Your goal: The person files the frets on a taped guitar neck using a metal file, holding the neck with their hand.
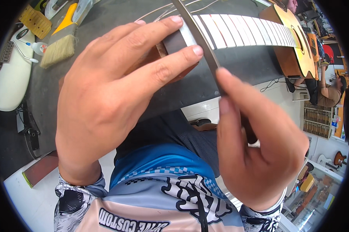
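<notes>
An acoustic guitar lies across the dark bench, its fretboard covered in pale tape between the frets. A long flat metal file crosses the nut end of the neck at a slant. My right hand grips the file's near part, thumb and forefinger along it, the handle mostly hidden. My left hand lies over the dark brown headstock, fingers spread, two fingertips at or against the file's left side; its thumb is hidden.
A white electric guitar, a brush, a small glue bottle and a loose maple neck sit on the bench at left. A person works at the right, near racks and hanging guitars. A reddish board stands low at left.
</notes>
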The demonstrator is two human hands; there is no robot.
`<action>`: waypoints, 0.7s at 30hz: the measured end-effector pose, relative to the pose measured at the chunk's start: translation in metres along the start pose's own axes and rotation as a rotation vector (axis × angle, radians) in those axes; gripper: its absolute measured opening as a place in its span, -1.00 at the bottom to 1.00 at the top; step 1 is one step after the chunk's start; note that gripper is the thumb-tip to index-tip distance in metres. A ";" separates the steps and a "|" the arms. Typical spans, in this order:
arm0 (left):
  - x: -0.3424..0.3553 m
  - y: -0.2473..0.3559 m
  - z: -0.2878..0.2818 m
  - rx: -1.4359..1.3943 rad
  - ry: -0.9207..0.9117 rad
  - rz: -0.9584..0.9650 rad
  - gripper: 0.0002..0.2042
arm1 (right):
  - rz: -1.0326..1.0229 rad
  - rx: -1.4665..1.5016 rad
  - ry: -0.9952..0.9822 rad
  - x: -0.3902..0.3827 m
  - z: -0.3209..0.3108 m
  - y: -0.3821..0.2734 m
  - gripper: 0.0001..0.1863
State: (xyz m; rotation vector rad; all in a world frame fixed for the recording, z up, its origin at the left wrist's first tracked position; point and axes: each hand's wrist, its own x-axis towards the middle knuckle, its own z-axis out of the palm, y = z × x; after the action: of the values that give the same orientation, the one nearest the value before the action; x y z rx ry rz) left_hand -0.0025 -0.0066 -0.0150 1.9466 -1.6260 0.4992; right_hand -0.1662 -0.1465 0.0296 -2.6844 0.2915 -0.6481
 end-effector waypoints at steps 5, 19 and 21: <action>0.009 0.011 -0.007 0.022 -0.103 -0.055 -0.56 | 0.105 -0.046 -0.047 -0.058 -0.030 -0.013 -0.55; 0.005 0.012 -0.001 0.014 -0.095 -0.102 -0.56 | 0.077 -0.018 0.064 -0.007 0.007 -0.005 -0.62; -0.005 -0.008 0.009 0.039 -0.025 -0.017 -0.56 | 0.067 0.012 0.077 -0.005 0.006 -0.006 -0.63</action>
State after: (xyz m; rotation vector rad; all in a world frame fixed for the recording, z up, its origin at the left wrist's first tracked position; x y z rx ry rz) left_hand 0.0038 -0.0074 -0.0270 2.0008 -1.6255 0.5055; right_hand -0.1673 -0.1379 0.0244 -2.6304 0.3946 -0.7319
